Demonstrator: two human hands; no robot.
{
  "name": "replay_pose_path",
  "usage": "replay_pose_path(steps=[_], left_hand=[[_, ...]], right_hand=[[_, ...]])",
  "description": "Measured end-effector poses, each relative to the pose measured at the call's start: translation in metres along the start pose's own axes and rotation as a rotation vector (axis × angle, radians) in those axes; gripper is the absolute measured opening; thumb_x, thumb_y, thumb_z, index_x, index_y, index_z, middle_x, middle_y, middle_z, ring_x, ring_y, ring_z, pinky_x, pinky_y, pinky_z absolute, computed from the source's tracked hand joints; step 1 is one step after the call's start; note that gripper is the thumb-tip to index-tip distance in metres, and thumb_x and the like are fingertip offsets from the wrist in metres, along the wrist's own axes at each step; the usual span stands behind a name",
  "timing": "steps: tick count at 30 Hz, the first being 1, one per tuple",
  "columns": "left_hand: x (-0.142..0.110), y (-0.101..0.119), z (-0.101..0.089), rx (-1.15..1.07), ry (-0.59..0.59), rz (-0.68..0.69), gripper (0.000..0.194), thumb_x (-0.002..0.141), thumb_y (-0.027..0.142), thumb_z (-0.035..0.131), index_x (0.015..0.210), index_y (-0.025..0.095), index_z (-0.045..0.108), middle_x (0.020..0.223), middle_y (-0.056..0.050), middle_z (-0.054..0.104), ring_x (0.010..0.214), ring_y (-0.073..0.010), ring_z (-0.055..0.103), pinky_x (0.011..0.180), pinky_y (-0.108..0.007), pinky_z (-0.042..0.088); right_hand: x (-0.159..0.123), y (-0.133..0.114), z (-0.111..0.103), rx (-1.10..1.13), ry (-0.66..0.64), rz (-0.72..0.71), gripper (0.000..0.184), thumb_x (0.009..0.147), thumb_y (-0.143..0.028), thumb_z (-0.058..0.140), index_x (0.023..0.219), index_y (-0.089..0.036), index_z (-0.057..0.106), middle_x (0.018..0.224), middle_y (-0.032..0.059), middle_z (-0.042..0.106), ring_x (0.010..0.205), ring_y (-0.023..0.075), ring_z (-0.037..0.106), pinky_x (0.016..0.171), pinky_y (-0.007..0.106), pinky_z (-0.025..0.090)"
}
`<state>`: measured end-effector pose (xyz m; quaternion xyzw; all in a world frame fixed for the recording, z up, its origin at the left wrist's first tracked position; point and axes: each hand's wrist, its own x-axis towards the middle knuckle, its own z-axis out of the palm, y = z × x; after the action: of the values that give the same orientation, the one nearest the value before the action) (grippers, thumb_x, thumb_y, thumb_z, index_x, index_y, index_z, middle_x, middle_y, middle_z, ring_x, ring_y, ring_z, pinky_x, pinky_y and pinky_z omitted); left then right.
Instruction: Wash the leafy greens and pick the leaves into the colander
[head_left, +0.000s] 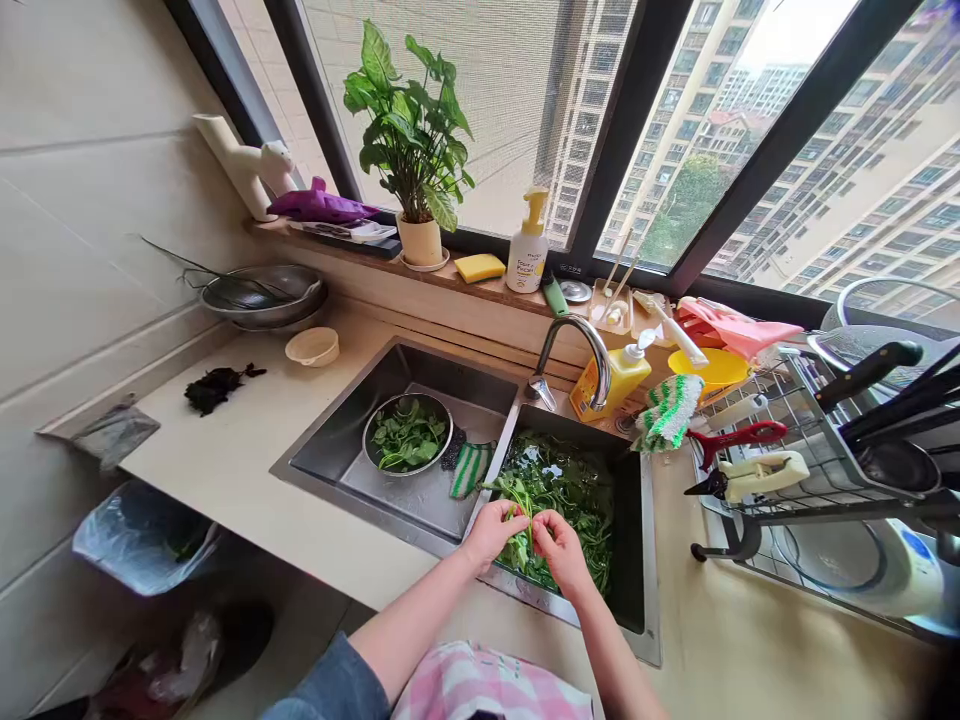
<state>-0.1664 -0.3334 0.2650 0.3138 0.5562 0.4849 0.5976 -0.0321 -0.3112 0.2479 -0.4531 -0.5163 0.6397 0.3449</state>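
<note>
Both hands meet over the near left part of the right sink basin (646, 560), which is full of leafy greens (581, 510) in water. My left hand (491, 532) is closed on a small bunch of green stems (523, 497), with leaves hanging below. My right hand (559, 548) pinches the same stems just to the right, fingertips almost touching the left hand's. In the left basin (330, 458) stands a round metal bowl (367, 440) holding picked greens (409, 432). Beside that bowl lies a green-and-white striped cloth (472, 470).
A chrome faucet (577, 325) arches over the right basin. To the right stands a wire dish rack (780, 400) with knives and scissors (739, 440). On the left counter are a wok (262, 295) and a small cream bowl (313, 347); a lined bin (142, 545) hangs below.
</note>
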Motion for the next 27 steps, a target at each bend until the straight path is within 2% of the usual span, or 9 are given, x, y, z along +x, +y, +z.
replay_pose_path(steps=[4, 7, 10, 15, 18, 22, 25, 27], left_hand=[[0.000, 0.005, -0.001, -0.074, -0.003, 0.008, 0.038, 0.059, 0.047, 0.069, 0.066, 0.013, 0.053, 0.060, 0.003, 0.051, 0.058, -0.0093, 0.044, 0.059, -0.022, 0.033], [0.000, 0.008, -0.004, -0.068, 0.008, 0.023, 0.036, 0.059, 0.044, 0.069, 0.068, 0.013, 0.054, 0.063, 0.002, 0.053, 0.061, -0.0100, 0.046, 0.062, -0.022, 0.034], [0.000, 0.006, -0.005, -0.036, 0.024, 0.023, 0.032, 0.059, 0.041, 0.070, 0.067, 0.014, 0.054, 0.064, 0.002, 0.054, 0.062, -0.0105, 0.048, 0.063, -0.023, 0.035], [0.002, -0.001, -0.004, -0.003, 0.042, 0.001, 0.027, 0.059, 0.036, 0.069, 0.067, 0.014, 0.055, 0.064, 0.003, 0.056, 0.063, -0.0110, 0.050, 0.065, -0.024, 0.037], [0.000, -0.002, -0.003, -0.056, 0.008, -0.007, 0.028, 0.060, 0.037, 0.069, 0.069, 0.014, 0.056, 0.067, 0.000, 0.060, 0.067, -0.0126, 0.054, 0.068, -0.025, 0.039], [-0.003, -0.003, 0.004, -0.138, -0.064, 0.019, 0.029, 0.062, 0.039, 0.069, 0.069, 0.015, 0.053, 0.072, -0.003, 0.062, 0.070, -0.0130, 0.056, 0.071, -0.026, 0.040], [-0.004, -0.007, 0.010, -0.118, -0.068, 0.036, 0.029, 0.063, 0.039, 0.069, 0.066, 0.015, 0.053, 0.072, -0.003, 0.062, 0.067, -0.0121, 0.055, 0.071, -0.026, 0.040], [-0.004, -0.010, 0.013, -0.108, -0.048, 0.032, 0.027, 0.063, 0.037, 0.069, 0.065, 0.016, 0.052, 0.070, -0.003, 0.060, 0.066, -0.0119, 0.054, 0.070, -0.026, 0.039]], right_hand=[[0.003, 0.000, 0.000, 0.078, 0.133, 0.062, 0.033, 0.070, -0.052, 0.055, 0.068, -0.020, 0.047, 0.060, -0.0028, 0.049, 0.048, 0.0088, 0.040, 0.044, 0.021, 0.030], [0.000, -0.007, -0.004, 0.115, 0.033, 0.086, 0.029, 0.070, -0.047, 0.058, 0.071, -0.019, 0.050, 0.068, 0.0003, 0.055, 0.054, 0.0102, 0.045, 0.049, 0.022, 0.033], [-0.004, -0.015, -0.006, 0.053, -0.087, 0.075, 0.026, 0.070, -0.043, 0.060, 0.075, -0.018, 0.054, 0.067, -0.0007, 0.055, 0.055, 0.0099, 0.044, 0.050, 0.021, 0.032], [-0.006, -0.016, -0.004, -0.071, -0.097, 0.057, 0.030, 0.069, -0.046, 0.061, 0.067, -0.017, 0.053, 0.056, -0.0029, 0.051, 0.050, 0.0091, 0.041, 0.049, 0.021, 0.030], [-0.002, -0.009, -0.004, -0.015, -0.011, 0.077, 0.030, 0.068, -0.047, 0.061, 0.068, -0.017, 0.053, 0.056, -0.0030, 0.052, 0.049, 0.0091, 0.042, 0.047, 0.021, 0.030], [0.005, 0.003, -0.002, 0.169, 0.186, 0.134, 0.027, 0.066, -0.043, 0.063, 0.066, -0.018, 0.051, 0.055, -0.0041, 0.052, 0.047, 0.0081, 0.042, 0.044, 0.020, 0.029], [0.012, 0.014, 0.003, 0.304, 0.293, 0.203, 0.024, 0.062, -0.039, 0.064, 0.065, -0.019, 0.052, 0.057, -0.0044, 0.054, 0.047, 0.0078, 0.044, 0.044, 0.019, 0.032], [0.016, 0.021, 0.004, 0.355, 0.335, 0.232, 0.022, 0.059, -0.037, 0.065, 0.064, -0.019, 0.053, 0.055, -0.0052, 0.053, 0.044, 0.0068, 0.042, 0.041, 0.019, 0.030]])
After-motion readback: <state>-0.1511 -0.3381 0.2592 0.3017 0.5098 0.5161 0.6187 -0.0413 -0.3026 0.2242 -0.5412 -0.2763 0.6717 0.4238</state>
